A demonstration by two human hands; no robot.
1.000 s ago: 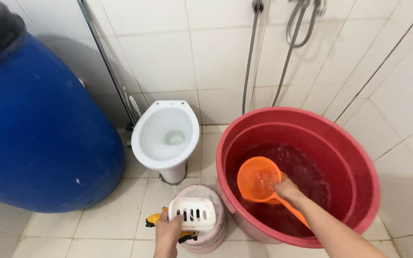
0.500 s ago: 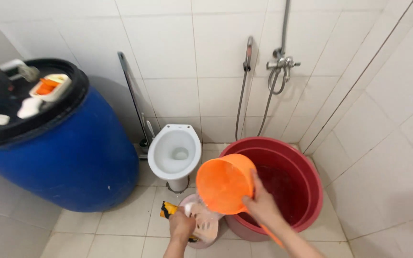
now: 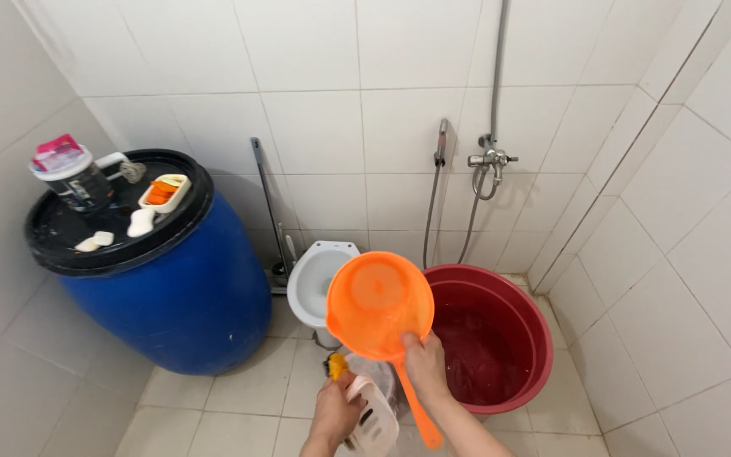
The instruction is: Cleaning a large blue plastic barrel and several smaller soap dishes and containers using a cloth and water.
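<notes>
My right hand [image 3: 425, 366] grips the handle of an orange plastic water scoop [image 3: 379, 306], held up in front of me with its open bowl facing me, between the small white toilet [image 3: 319, 279] and the red water tub [image 3: 492, 338]. My left hand [image 3: 338, 412] holds a white slotted plastic basket [image 3: 374, 423] low at the frame's bottom. Beside that hand sits something yellow [image 3: 337, 366], partly hidden, and a pale plastic bag lies behind the basket. Dark water fills the tub.
A big blue barrel [image 3: 171, 288] with a black lid stands at the left, carrying a jar, a soap dish and small soaps. A long-handled tool [image 3: 266, 203] leans in the back corner. A tap and hoses [image 3: 488, 161] hang on the tiled wall.
My right hand has lifted the orange scoop out of the red tub's water and raised it in front of the toilet. My view has tilted upward and pulled back. The left hand stays on the basket.
</notes>
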